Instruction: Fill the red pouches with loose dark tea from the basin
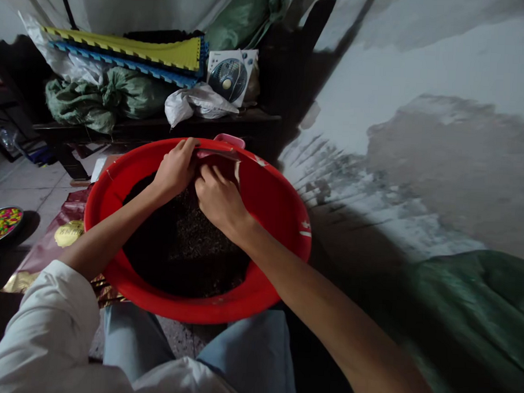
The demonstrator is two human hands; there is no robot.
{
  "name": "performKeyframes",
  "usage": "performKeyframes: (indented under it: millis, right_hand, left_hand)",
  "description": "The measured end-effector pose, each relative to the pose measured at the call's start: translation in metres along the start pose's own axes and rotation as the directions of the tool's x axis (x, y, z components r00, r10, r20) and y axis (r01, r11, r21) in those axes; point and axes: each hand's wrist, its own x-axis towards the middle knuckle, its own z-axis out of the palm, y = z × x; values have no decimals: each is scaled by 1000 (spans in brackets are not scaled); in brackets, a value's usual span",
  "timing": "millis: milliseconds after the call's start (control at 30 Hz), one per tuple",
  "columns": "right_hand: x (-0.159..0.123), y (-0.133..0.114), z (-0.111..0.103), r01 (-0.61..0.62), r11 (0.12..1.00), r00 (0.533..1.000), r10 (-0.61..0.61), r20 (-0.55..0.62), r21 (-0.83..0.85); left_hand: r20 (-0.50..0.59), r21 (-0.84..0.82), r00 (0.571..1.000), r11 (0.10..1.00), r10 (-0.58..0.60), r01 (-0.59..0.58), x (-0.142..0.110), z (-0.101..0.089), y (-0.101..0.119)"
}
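Both hands up at the far side of a red basin [287, 221], inside its rim. Left hand [175, 168] closed on the edge of a thin plastic packet [218, 153]; right hand [218, 201] just beside it, fingers curled against the packet (whether they pinch it, cannot tell). Packet sits near the far rim, above dark loose material [195, 228] that covers the basin's bottom.

Behind the basin, a dark bench [161, 125], loaded: yellow mat [164, 52] over blue mat [133, 66], green sacks [136, 92], white bag [200, 103], box with a fan picture [232, 76]. Pink object [229, 140] just beyond the far rim, close to the hands. Maroon bag [56, 234] with gold print on the left; farther left, a bowl of bright pieces [1, 224] (pink, yellow, green).

Edges: basin's near rim lies by the person's knees; stained wall [454, 164] to the right, green sheet [483, 299] low on that side. Open room over the basin's right half; the forearms cross its left and near-right rim.
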Motion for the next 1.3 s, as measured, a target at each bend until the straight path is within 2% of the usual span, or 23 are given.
performKeyframes:
  millis: [133,233,333,400,467,533,600,733,900,1100,1300]
  right_hand:
    - [3,-20,-29,46,998,994,-51,-101,-53]
    - [5,-14,-40,-130,990,961,112,-254,-58]
    - [5,13,-31,-320,947,884,305,-354,16]
    - [5,37,-19,-410,907,848,419,-324,98]
    - [5,58,-7,-492,856,828,517,-218,160]
    - [7,71,0,-538,822,816,564,-130,186]
    - [9,73,1,-560,809,805,582,-111,179]
    - [11,58,-9,-577,804,793,594,-137,144]
    - [11,49,-18,-562,809,790,586,-178,169]
    - [12,65,-9,-481,864,823,504,-262,151]
    - [11,66,-13,-507,853,800,519,-300,125]
  left_hand:
    - [-152,-46,988,999,-13,6,9,-2,-20]
    - [-250,-76,968,997,-24,5,13,-6,-27]
    - [-302,-94,953,996,-36,8,15,-11,-25]
    - [-321,-110,946,994,-37,2,16,-14,-24]
    - [-331,-124,943,992,-28,-14,17,-16,-24]
    - [-316,-135,949,990,-4,-41,17,-16,-24]
    - [-269,-152,963,986,29,-72,17,-16,-23]
    - [-163,-211,982,969,98,-132,13,-11,-16]
    - [-118,-199,980,963,159,-180,9,-6,-11]
    - [-170,-135,985,989,40,-64,12,-14,-24]
    - [-221,-63,975,998,-16,2,18,-34,-32]
